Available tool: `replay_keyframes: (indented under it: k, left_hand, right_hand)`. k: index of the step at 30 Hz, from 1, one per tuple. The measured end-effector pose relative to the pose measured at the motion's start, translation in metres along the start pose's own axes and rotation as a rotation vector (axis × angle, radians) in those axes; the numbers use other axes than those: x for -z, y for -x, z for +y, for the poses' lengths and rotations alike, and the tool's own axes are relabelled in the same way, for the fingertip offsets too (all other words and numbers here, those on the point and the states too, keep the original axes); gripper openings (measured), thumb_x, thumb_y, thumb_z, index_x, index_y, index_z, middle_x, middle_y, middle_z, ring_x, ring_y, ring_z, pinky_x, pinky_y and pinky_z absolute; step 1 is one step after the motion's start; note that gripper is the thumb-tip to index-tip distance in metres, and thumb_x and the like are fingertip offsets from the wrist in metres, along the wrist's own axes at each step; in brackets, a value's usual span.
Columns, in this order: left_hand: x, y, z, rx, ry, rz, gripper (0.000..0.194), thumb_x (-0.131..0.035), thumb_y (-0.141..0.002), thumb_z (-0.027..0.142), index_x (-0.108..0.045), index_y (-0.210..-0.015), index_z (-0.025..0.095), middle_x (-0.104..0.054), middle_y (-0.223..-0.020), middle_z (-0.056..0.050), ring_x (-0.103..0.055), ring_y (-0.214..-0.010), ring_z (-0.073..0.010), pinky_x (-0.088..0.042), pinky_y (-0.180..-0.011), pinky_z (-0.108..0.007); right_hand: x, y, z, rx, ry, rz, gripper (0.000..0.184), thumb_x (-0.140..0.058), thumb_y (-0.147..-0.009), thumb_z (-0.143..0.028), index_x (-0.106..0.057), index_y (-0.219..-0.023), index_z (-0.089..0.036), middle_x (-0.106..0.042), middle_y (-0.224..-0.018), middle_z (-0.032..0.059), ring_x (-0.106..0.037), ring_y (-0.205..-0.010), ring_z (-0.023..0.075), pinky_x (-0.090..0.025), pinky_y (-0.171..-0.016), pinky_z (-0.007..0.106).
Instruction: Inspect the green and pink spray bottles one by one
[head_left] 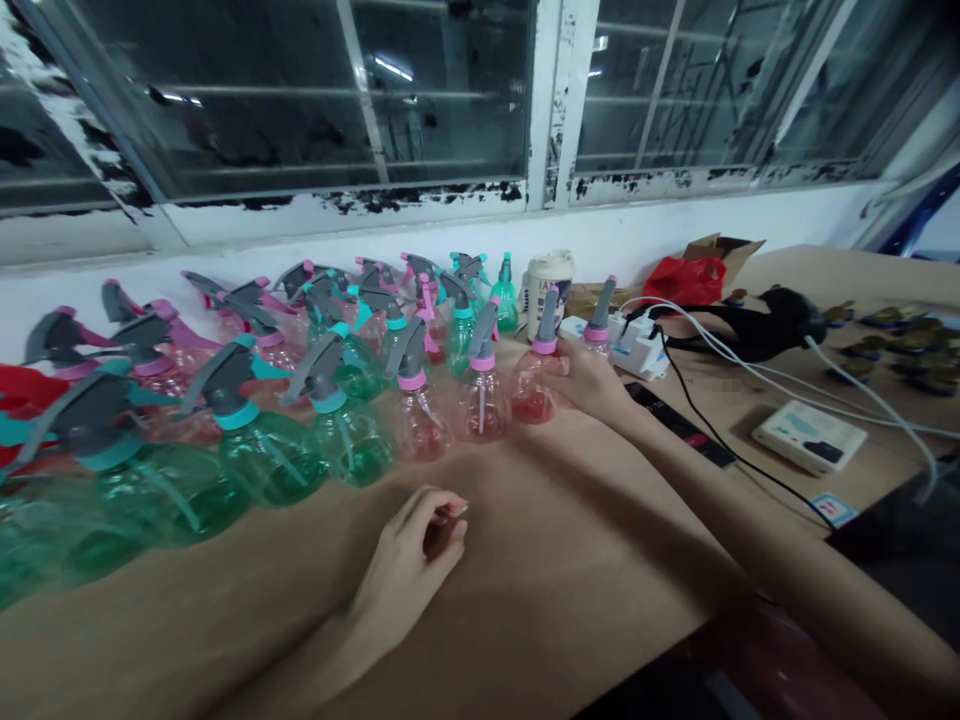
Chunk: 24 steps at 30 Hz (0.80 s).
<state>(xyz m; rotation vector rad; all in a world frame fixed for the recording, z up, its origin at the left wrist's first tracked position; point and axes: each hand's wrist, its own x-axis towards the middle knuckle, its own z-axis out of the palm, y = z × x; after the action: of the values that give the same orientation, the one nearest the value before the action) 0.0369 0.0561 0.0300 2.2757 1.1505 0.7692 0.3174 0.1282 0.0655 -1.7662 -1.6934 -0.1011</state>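
Observation:
My right hand (592, 383) is closed at the side of a clear pink spray bottle (531, 392) with a grey trigger head and pink collar. Its fingertips overlap the bottle's right side. Just behind that hand rises another pink-collared spray bottle (598, 335), its lower body hidden. Lower and to the left, my left hand (416, 550) hovers over or rests on the table, fingers loosely curled, thumb apart, holding nothing. Two pink spray bottles (482, 402) stand left of the gripped one, in line with green spray bottles (349, 445) with turquoise collars.
More pink and green spray bottles crowd the table (600, 530) toward the window wall. A paper coffee cup (550, 275), power adapter (640, 345), phone (679, 425), white box (810, 437), cables and a red bag (684, 280) are on the right. Small gold-coloured parts (930, 360) lie farther right.

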Motion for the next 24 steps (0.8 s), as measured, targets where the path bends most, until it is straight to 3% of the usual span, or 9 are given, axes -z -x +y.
replay_keyframes:
  k: [9, 12, 15, 18, 21, 24]
  left_hand:
    - [-0.001, -0.002, -0.005, -0.005, 0.001, 0.004, 0.008, -0.048, -0.086, 0.023, -0.051, -0.093, 0.026, -0.061, -0.090, 0.000, -0.062, -0.081, -0.0171, -0.051, -0.068, -0.031]
    - [-0.003, -0.005, -0.001, 0.018, 0.006, -0.025, 0.008, -0.048, -0.087, 0.027, -0.050, -0.094, 0.026, -0.061, -0.095, -0.001, -0.061, -0.084, -0.0183, -0.050, -0.062, -0.029]
    - [-0.005, -0.014, 0.013, -0.002, 0.016, -0.049, 0.013, -0.050, -0.085, 0.029, -0.050, -0.098, 0.027, -0.060, -0.100, -0.002, -0.059, -0.091, -0.0205, -0.051, -0.067, -0.032]
    - [-0.007, -0.028, 0.035, -0.085, 0.087, -0.057, 0.031, -0.054, -0.083, 0.028, -0.046, -0.112, 0.027, -0.055, -0.117, -0.004, -0.055, -0.106, -0.0226, -0.045, -0.089, -0.042]
    - [-0.008, -0.044, 0.059, -0.123, 0.194, -0.064, 0.054, -0.060, -0.079, 0.031, -0.035, -0.127, 0.026, -0.046, -0.132, -0.008, -0.046, -0.119, -0.0253, -0.038, -0.099, -0.046]
    - [-0.007, -0.056, 0.076, -0.129, 0.287, -0.090, 0.061, -0.064, -0.077, 0.031, -0.034, -0.130, 0.027, -0.049, -0.131, -0.007, -0.048, -0.118, -0.0259, -0.040, -0.099, -0.045]
  right_hand:
    - [0.023, 0.028, -0.003, 0.078, 0.010, -0.070, 0.046, -0.053, -0.078, -0.052, -0.051, -0.110, -0.018, -0.063, -0.101, 0.0120, -0.061, -0.090, 0.0295, -0.046, -0.070, 0.038]
    - [0.034, 0.044, -0.008, 0.104, 0.001, -0.119, 0.050, -0.052, -0.078, -0.057, -0.051, -0.109, -0.018, -0.063, -0.100, 0.0125, -0.063, -0.083, 0.0271, -0.047, -0.068, 0.037]
    - [0.046, 0.063, -0.017, 0.130, 0.021, -0.131, 0.056, -0.050, -0.077, -0.063, -0.049, -0.110, -0.018, -0.064, -0.097, 0.0115, -0.063, -0.079, 0.0280, -0.048, -0.064, 0.038]
    - [0.055, 0.082, -0.030, 0.158, 0.060, -0.090, 0.059, -0.049, -0.073, -0.068, -0.052, -0.108, -0.020, -0.066, -0.093, 0.0109, -0.062, -0.086, 0.0310, -0.048, -0.068, 0.040]
    - [0.059, 0.098, -0.045, 0.181, 0.076, -0.098, 0.048, -0.048, -0.077, -0.064, -0.055, -0.095, -0.020, -0.065, -0.093, 0.0107, -0.059, -0.090, 0.0305, -0.048, -0.071, 0.041]
    - [0.057, 0.108, -0.058, 0.194, 0.027, -0.155, 0.044, -0.045, -0.080, -0.061, -0.055, -0.087, -0.019, -0.063, -0.090, 0.0099, -0.058, -0.086, 0.0279, -0.049, -0.070, 0.041]
